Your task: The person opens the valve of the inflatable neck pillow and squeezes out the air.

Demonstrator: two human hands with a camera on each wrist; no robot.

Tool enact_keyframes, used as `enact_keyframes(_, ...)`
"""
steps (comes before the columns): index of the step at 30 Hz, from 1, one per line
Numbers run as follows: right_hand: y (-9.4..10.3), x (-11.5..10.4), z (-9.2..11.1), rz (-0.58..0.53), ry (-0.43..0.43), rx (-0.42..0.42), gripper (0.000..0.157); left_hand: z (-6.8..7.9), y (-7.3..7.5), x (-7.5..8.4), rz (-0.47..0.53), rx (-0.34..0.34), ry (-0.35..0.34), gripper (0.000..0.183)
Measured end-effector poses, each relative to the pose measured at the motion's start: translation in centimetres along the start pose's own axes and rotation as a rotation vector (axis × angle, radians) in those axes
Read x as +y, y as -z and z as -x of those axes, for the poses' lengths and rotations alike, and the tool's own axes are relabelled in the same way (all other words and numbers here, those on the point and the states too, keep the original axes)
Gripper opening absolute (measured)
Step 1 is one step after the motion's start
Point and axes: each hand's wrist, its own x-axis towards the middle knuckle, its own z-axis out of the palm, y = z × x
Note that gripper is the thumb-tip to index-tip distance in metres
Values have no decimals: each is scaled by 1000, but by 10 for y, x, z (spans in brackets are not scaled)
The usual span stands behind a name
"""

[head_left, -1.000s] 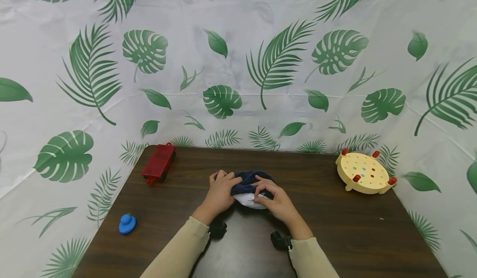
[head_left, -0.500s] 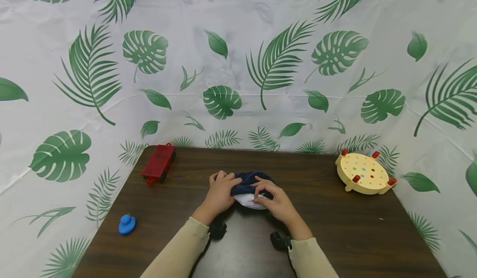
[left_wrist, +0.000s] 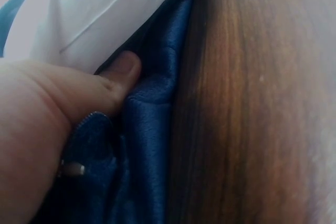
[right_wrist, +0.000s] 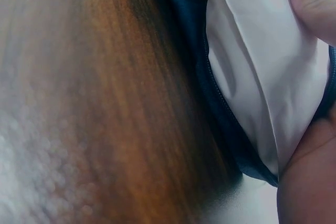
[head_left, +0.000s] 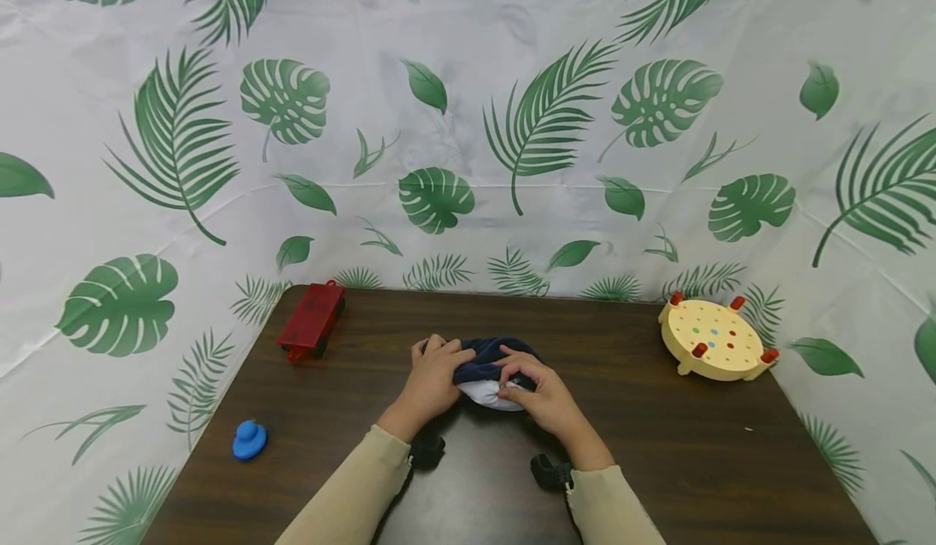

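A navy zippered pouch [head_left: 486, 356] lies at mid-table in the head view, its white lining [head_left: 478, 393] bulging out toward me. My left hand [head_left: 433, 376] grips its left side. In the left wrist view the left thumb [left_wrist: 113, 85] presses on the navy rim [left_wrist: 149, 129], beside a small metal piece [left_wrist: 73, 170]. With bent thumb and fingers, my right hand [head_left: 544, 397] holds the pouch's right side. Zipper teeth [right_wrist: 221, 98] edge the white lining [right_wrist: 262, 61] in the right wrist view. The pouch's far side is partly hidden by the hands.
On the dark wooden table [head_left: 621, 464], a red toy wagon [head_left: 313, 317] stands at the back left. A small blue knobbed piece [head_left: 249, 439] lies at the left edge. Back right is a round yellow pegged toy [head_left: 712, 338]. A leaf-patterned sheet [head_left: 439, 244] hangs behind.
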Motion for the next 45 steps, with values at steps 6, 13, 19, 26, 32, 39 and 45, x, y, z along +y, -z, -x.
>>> enact_keyframes(6,0,1,-1,-1,-5,3,13,0,2,1,5,2,0,66)
enact_keyframes(13,-1,1,0,-5,-5,11,14,0,1,0,1,-3,0,66)
enact_keyframes(19,-1,-2,-1,-3,-17,8,14,0,1,0,1,-5,1,66)
enact_keyframes(26,0,-3,0,6,-31,4,14,0,2,1,6,0,-3,62)
enact_keyframes(32,0,-2,0,10,-26,4,14,1,2,2,5,-6,0,62)
enact_keyframes(39,-1,-2,0,8,-19,6,14,0,1,1,8,-8,0,61)
enact_keyframes(45,-2,-2,0,0,-24,5,14,0,1,1,16,-12,-3,61)
